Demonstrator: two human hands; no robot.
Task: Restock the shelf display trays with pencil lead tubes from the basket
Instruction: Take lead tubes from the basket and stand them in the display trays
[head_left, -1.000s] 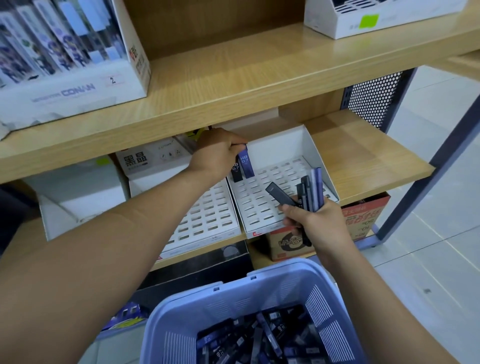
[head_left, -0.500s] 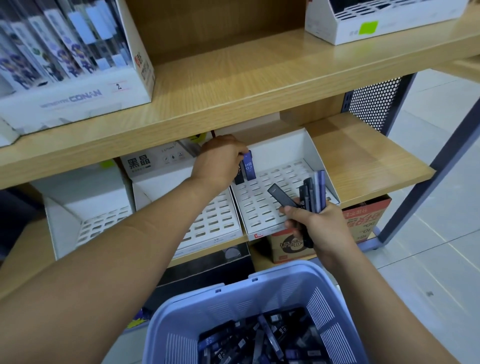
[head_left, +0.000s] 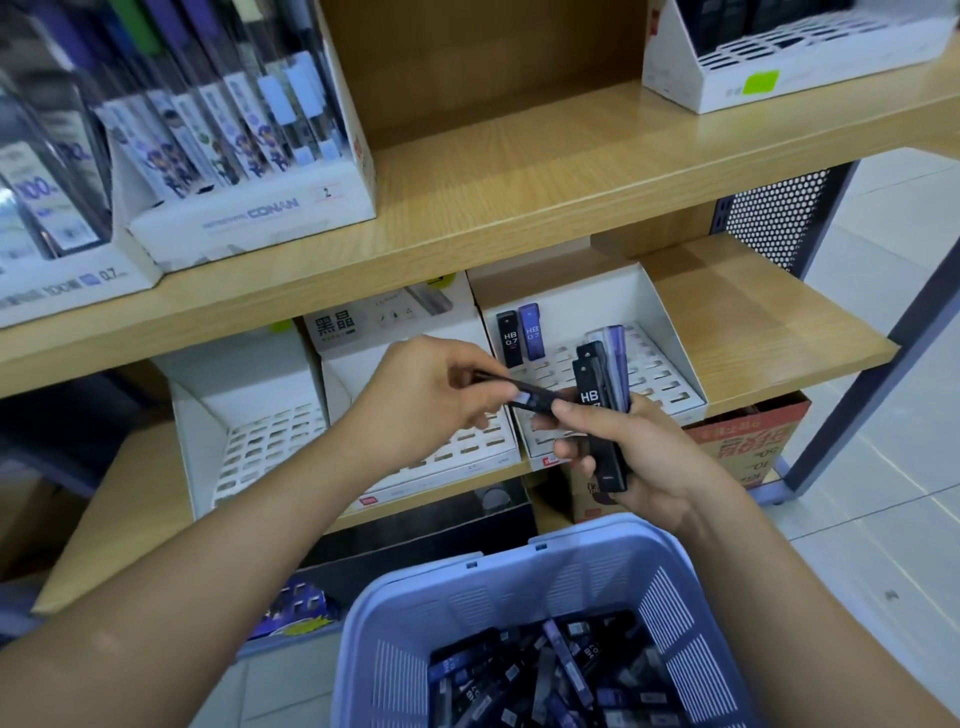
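The basket (head_left: 519, 582) stands nearest, below the lower shelf (head_left: 753, 312), and it is full of pencil lead tubes (head_left: 561, 670) — a large stock waits there. Above it the right hand (head_left: 649, 467) grasps a bundle of tubes (head_left: 597, 400) upright, with the fingers curled round them. The left hand (head_left: 421, 400) pinches one dark tube (head_left: 524, 396) at its end. The other end lies at the right thumb, so I judge it is being drawn from the bundle for placing.

Further back, three white trays sit side by side along the front edge of the lower shelf. The right tray (head_left: 587, 296) holds only two standing tubes, a black one (head_left: 508, 338) and a purple one (head_left: 531, 331), in its back-left corner. The middle tray (head_left: 470, 449) and the left tray (head_left: 249, 374) show no tubes in the slots I can see. In my judgement nearly all the restocking is left to do.
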